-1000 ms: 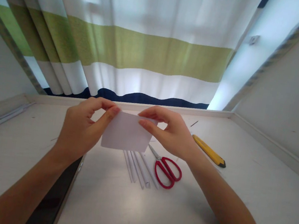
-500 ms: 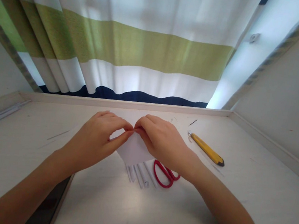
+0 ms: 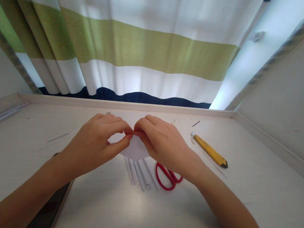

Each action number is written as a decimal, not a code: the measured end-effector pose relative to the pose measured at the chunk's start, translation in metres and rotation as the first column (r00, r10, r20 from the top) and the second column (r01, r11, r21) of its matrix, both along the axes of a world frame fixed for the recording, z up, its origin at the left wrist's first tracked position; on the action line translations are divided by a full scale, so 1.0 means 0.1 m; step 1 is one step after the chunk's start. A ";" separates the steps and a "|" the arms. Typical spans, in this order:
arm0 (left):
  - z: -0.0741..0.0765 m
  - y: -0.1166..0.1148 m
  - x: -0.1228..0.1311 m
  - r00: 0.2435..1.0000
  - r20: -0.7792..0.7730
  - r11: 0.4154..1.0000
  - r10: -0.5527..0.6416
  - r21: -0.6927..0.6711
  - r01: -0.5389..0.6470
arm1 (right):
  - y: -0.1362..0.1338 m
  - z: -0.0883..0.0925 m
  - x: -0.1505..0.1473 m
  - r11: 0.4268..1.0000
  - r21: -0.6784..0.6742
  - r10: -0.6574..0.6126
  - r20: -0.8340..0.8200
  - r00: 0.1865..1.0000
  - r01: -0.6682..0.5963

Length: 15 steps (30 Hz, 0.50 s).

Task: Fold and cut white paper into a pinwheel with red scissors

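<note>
While L hand (image 3: 100, 135) & R hand (image 3: 162, 142) pinch closed on white paper (image 3: 137, 150) twd table's far edge (image 3: 130, 107), it's prob. light, bendy, creasable; hold by edges.

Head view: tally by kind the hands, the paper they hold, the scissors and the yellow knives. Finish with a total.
Hands: 2, left hand and right hand
Held paper sheet: 1
Red-handled scissors: 1
Yellow knife: 1
Total: 5
</note>
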<state>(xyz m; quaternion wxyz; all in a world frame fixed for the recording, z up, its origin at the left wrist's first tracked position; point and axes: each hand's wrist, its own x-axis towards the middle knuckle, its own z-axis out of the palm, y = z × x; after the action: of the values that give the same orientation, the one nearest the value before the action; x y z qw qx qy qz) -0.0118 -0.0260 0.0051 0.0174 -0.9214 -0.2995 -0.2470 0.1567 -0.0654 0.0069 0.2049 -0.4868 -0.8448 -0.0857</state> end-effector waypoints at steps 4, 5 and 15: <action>0.02 -0.02 0.01 0.999 -0.033 0.999 0.011 0.036 -0.009 | 0.00 0.01 0.02 0.999 -0.019 0.037 -0.008 0.999 -0.037; 0.03 -0.02 0.01 0.999 -0.036 0.999 0.014 0.043 -0.012 | 0.00 0.02 0.02 0.999 -0.023 0.043 -0.014 0.999 -0.043; 0.05 -0.01 0.01 0.999 -0.049 1.000 -0.013 0.025 0.014 | -0.01 0.05 0.04 0.996 -0.057 0.064 -0.047 0.997 -0.066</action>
<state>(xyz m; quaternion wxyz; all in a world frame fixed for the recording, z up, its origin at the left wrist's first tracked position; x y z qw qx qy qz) -0.0113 -0.0269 0.0100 0.0349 -0.9290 -0.2894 -0.2282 0.1609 -0.0664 0.0116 0.2121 -0.4667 -0.8575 -0.0433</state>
